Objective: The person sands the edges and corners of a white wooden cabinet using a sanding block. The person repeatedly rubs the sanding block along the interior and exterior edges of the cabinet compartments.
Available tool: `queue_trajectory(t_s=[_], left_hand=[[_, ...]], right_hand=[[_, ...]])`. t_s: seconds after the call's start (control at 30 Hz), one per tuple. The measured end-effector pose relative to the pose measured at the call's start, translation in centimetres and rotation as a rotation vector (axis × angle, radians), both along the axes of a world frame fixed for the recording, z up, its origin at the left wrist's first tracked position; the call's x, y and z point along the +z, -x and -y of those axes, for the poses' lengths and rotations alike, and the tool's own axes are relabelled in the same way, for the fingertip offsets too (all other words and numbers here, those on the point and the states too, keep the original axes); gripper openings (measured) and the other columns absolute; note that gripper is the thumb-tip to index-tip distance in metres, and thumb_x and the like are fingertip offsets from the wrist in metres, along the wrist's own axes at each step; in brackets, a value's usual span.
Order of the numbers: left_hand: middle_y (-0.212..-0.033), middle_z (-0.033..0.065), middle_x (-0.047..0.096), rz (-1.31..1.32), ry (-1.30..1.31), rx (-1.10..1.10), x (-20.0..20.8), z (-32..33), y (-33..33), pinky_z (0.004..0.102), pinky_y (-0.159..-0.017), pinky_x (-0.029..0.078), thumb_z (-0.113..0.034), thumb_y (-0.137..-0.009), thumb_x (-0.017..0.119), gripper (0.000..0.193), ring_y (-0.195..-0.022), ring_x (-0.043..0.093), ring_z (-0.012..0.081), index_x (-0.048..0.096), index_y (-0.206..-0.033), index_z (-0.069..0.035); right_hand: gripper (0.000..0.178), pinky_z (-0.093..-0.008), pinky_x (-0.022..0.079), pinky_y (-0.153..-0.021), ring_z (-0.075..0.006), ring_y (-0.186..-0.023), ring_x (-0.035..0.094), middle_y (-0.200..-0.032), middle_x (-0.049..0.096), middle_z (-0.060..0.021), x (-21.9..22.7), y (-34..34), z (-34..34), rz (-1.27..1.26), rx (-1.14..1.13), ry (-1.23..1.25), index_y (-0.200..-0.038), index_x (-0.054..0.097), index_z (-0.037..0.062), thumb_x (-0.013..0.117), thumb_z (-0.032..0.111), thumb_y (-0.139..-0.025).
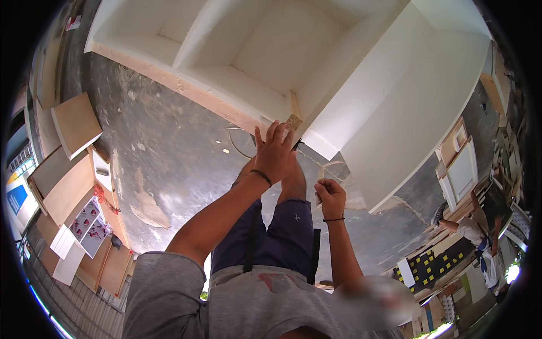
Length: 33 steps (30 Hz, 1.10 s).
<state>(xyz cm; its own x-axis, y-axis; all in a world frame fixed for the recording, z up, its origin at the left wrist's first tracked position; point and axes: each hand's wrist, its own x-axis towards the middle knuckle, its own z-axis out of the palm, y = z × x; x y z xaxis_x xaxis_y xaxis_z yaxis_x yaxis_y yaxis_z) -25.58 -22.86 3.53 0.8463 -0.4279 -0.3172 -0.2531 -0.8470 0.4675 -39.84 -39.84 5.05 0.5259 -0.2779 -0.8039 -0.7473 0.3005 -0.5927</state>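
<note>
Where the left side begins, a square tan board piece [76,124] leans above larger brown panels [72,195], and a coiled red cord [105,199] hangs beside them. Next comes the worn grey floor [130,164], with pale patches and a small light scrap [226,151]. A white open-fronted cabinet [293,51] spans the upper middle, its compartments facing the person and its pinkish front edge [175,85] slanting down to the right. Near the lower corner of that edge, the left hand [274,151] lies spread with fingers extended, fingertips at the edge; a thin curved band [240,148] shows just beside it. A small tan block [293,121] sits at those fingertips; whether they grip it I cannot tell. Farther right, the right hand [331,195] is raised, fingers curled in toward the thumb; whether something thin is pinched there is unclear. Thin pale strips [333,164] lie just beyond it. Past the cabinet's broad white side come a black sheet with yellow squares [435,265], white-framed pieces [460,169] and another person [471,231].
</note>
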Motion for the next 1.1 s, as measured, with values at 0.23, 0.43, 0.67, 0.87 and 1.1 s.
queue_trajectory(t_s=[0.23,0.43,0.67,0.87,1.1], left_hand=[[-0.130,0.0164,0.037,-0.082,0.022,0.287,-1.0,2.8,0.1,0.0697,-0.099,0.011,-0.027,-0.074,0.064,0.039,-0.130,0.026,0.0379,0.054,-0.104,-0.004],[-0.137,0.0142,0.032,0.218,0.196,0.297,-2.4,-1.3,-4.8,0.0686,-0.099,0.011,-0.026,-0.074,0.064,0.032,-0.132,0.024,0.0376,0.055,-0.101,-0.013],[-0.134,0.0141,0.036,0.417,-0.275,1.193,-7.7,-20.4,-22.6,0.0544,-0.101,0.023,-0.052,-0.077,0.057,0.063,-0.127,0.028,0.0329,0.046,-0.123,-0.010],[-0.136,0.0219,0.027,0.342,-0.358,1.118,-11.6,-25.3,-31.0,0.0524,-0.102,0.021,-0.064,-0.077,0.047,0.078,-0.125,0.029,0.0321,0.044,-0.128,-0.004],[-0.143,0.0264,0.016,0.328,-0.465,1.083,-10.1,-22.4,-30.4,0.0435,-0.098,0.025,-0.049,-0.073,0.051,0.055,-0.125,0.030,0.0270,0.063,-0.114,-0.014]], right_hand=[[0.023,-0.0188,0.043,-0.056,-0.0061,-0.066,0.054,-0.092,0.066,-0.0059,0.6,-1.3,-0.1,-0.051,0.033,-0.134,-0.104,0.064,-0.0019,0.055,0.000,-0.083],[0.027,-0.0203,0.044,-0.062,-0.0083,-0.074,0.058,-0.095,0.064,-0.0044,0.7,-2.0,1.2,-0.003,0.014,-0.176,-0.107,0.063,-0.0006,0.060,0.003,-0.080],[0.015,-0.0235,0.044,-0.062,-0.0154,-0.070,0.059,-0.083,0.064,-0.0103,1.3,-5.0,1.7,0.167,0.469,0.464,-0.089,0.062,-0.0013,0.064,0.013,-0.084],[0.009,-0.0314,0.044,-0.057,-0.0215,-0.061,0.059,-0.075,0.062,-0.0112,1.3,-9.4,-0.8,0.165,0.456,0.562,-0.091,0.050,-0.0015,0.051,0.008,-0.090],[0.009,-0.0407,0.047,-0.058,-0.0372,-0.070,0.060,-0.079,0.062,-0.0175,0.9,-12.8,-4.3,0.026,0.784,0.881,-0.096,0.051,0.0041,0.052,0.011,-0.091]])
